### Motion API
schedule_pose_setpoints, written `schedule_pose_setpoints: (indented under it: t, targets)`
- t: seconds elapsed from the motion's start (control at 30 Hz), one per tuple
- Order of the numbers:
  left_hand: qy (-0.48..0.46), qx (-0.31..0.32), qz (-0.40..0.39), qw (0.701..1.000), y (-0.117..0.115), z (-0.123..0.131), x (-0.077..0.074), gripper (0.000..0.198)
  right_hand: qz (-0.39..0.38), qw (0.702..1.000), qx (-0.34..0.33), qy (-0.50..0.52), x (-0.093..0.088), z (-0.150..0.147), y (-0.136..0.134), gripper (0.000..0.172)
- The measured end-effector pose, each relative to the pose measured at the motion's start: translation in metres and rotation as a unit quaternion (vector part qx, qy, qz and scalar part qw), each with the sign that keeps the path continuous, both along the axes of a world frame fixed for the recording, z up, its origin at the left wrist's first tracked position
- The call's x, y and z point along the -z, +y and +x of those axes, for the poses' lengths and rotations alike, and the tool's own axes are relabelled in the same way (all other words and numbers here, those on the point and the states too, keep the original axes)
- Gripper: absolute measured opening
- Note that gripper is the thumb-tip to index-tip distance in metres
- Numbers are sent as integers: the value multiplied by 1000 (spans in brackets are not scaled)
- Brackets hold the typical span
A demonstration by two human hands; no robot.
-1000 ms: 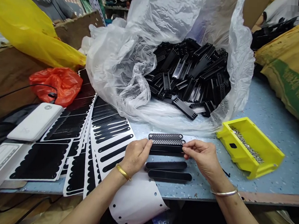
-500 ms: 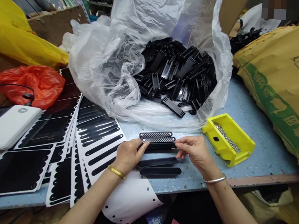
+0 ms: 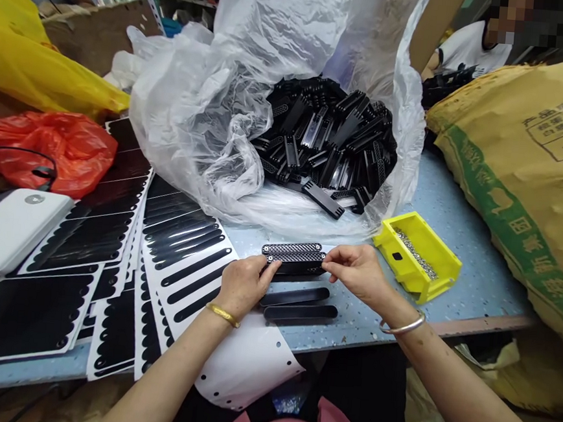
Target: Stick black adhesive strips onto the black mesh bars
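My left hand [image 3: 242,286] and my right hand [image 3: 355,270] each pinch one end of a long black plastic strip [image 3: 295,264] with a perforated top, held level just above the blue table [image 3: 461,218]. A second perforated strip [image 3: 291,246] lies right behind it. Two smooth black oblong strips [image 3: 298,305] lie on the table just in front of my hands. Sheets of black oblong stickers on white backing [image 3: 180,255] spread out to the left, under my left wrist.
A big clear plastic bag [image 3: 205,120] full of black plastic parts [image 3: 331,137] sits behind my hands. A yellow bin [image 3: 417,255] with small metal pieces stands to the right, beside a large tan sack [image 3: 522,178]. Left: a red bag [image 3: 52,147], a white box [image 3: 9,232].
My hands and the strip have stayed together on the table. The view has swung to the right, so everything has slid left in the picture.
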State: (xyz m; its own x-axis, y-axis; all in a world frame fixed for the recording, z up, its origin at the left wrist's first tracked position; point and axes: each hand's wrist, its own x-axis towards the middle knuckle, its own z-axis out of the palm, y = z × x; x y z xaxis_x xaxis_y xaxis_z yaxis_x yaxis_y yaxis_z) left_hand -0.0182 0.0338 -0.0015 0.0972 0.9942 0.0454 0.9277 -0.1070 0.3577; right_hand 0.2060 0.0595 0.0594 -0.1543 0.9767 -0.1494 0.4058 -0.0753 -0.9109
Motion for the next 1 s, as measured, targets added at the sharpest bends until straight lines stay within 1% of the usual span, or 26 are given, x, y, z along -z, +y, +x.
schedule_pose_setpoints:
  t: [0.23, 0.5, 0.67, 0.77, 0.87, 0.93, 1.0]
  targets:
    - [9, 0, -4, 1000, 0, 0, -1, 45, 0, 1000, 18, -2, -2, -2, -4, 12]
    - [15, 0, -2, 1000, 0, 1, -1, 45, 56, 996, 9, -74, -7, -4, -6, 10]
    - [16, 2, -3, 1000, 0, 1, -1, 45, 105, 987, 23, -118, -11, -2, -7, 7]
    - [15, 5, 1, 1000, 0, 0, 0, 45, 65, 995, 29, -70, -8, -3, -8, 9]
    - [14, 4, 3, 1000, 0, 0, 0, 45, 29, 997, 75, -10, -1, -6, -8, 10]
    - [13, 2, 3, 1000, 0, 0, 0, 45, 13, 994, 110, 20, 3, -5, -8, 16]
    - [13, 2, 3, 1000, 0, 1, -1, 46, -10, 992, 123, 41, 6, -3, -8, 20]
